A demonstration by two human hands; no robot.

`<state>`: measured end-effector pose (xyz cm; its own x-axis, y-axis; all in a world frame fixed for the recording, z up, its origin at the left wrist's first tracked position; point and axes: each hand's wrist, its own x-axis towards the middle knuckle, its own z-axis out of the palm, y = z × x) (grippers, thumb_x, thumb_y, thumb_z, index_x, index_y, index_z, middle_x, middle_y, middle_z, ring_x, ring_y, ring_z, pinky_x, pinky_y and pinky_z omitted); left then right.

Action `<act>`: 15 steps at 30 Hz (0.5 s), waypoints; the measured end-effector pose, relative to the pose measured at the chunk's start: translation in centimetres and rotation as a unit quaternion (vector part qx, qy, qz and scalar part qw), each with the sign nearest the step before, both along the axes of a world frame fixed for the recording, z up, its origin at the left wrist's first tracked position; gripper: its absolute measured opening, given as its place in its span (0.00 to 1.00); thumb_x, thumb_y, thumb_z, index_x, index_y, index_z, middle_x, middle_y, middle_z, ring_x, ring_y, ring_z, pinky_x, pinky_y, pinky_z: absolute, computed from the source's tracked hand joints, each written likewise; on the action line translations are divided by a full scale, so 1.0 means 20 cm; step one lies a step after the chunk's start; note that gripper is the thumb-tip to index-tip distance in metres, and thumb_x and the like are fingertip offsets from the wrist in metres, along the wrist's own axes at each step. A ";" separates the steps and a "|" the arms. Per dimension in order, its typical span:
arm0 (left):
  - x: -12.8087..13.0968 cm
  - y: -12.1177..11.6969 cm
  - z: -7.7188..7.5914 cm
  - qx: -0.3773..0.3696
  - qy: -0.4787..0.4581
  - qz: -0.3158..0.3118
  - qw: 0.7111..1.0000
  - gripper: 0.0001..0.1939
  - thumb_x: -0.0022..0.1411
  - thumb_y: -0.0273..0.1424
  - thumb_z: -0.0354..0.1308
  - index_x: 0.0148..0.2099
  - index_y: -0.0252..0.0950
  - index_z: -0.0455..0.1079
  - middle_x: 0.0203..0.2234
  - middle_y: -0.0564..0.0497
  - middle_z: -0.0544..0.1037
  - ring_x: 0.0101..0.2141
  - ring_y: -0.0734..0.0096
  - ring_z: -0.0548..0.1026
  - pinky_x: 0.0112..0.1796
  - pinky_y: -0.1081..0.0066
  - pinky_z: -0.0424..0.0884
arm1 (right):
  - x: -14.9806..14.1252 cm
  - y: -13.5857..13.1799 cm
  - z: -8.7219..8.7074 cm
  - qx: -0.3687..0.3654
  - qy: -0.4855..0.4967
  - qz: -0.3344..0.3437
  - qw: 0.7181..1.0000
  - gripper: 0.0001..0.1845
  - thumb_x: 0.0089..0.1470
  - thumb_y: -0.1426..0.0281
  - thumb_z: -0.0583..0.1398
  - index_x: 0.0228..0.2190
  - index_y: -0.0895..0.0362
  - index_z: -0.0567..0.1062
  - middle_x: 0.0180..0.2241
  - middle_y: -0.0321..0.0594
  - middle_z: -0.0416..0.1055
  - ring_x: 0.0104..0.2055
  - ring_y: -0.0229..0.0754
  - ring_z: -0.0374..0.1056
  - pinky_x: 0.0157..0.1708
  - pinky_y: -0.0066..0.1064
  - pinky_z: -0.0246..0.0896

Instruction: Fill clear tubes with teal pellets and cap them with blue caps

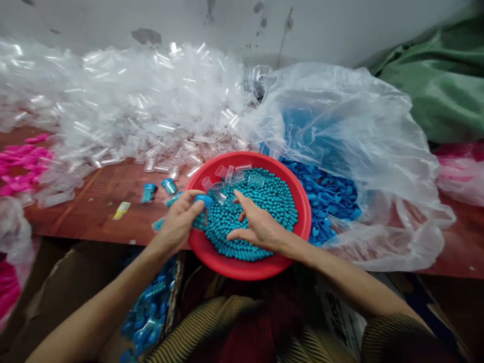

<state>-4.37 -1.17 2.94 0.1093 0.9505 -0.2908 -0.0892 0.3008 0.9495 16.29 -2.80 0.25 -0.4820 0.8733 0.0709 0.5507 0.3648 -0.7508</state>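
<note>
My left hand (177, 219) is closed around a small clear tube (201, 217) with a blue cap and blue beads inside, at the left rim of a red basin (303, 222). Blue beads (234, 229) fill much of the basin, and several clear empty tubes (229, 174) lie on them at the far side. Over the beads hovers my right hand (259, 224), thumb and fingers apart, holding nothing that I can see. Several filled, blue-capped tubes (148, 192) lie on the table left of the basin, some partly behind my left hand.
A large heap of clear tubes (151, 96) runs along the wall. Right of the basin, a clear plastic bag (381, 116) holds blue caps (328, 194). Pink pieces (24, 164) lie far left. Below the table edge, a carton holds blue-capped tubes (149, 312). A yellow label (121, 210) lies on the table.
</note>
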 end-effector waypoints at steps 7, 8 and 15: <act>0.23 -0.11 -0.12 0.066 0.019 -0.009 0.998 0.09 0.58 0.36 0.55 0.38 0.37 0.63 0.28 0.56 0.68 0.30 0.77 0.67 0.35 0.76 0.66 | -0.14 -0.07 0.00 0.089 -0.058 0.022 0.994 0.45 0.48 0.64 0.61 0.61 0.59 0.47 0.50 0.56 0.63 0.46 0.55 0.67 0.35 0.44 0.70; 0.23 -0.11 -0.12 0.079 0.037 -0.023 0.996 0.08 0.58 0.35 0.54 0.38 0.37 0.63 0.29 0.55 0.68 0.31 0.76 0.67 0.36 0.75 0.66 | -0.15 -0.08 -0.01 0.094 -0.066 0.015 0.993 0.44 0.48 0.63 0.61 0.60 0.60 0.47 0.49 0.56 0.63 0.45 0.55 0.68 0.35 0.44 0.70; -0.10 -0.03 -0.01 0.161 0.325 0.015 0.932 0.11 0.57 0.39 0.54 0.41 0.41 0.64 0.30 0.55 0.69 0.31 0.69 0.68 0.31 0.70 0.64 | -0.14 -0.11 0.06 0.124 -0.056 0.071 0.988 0.38 0.55 0.59 0.57 0.61 0.59 0.47 0.57 0.55 0.57 0.52 0.50 0.64 0.40 0.39 0.70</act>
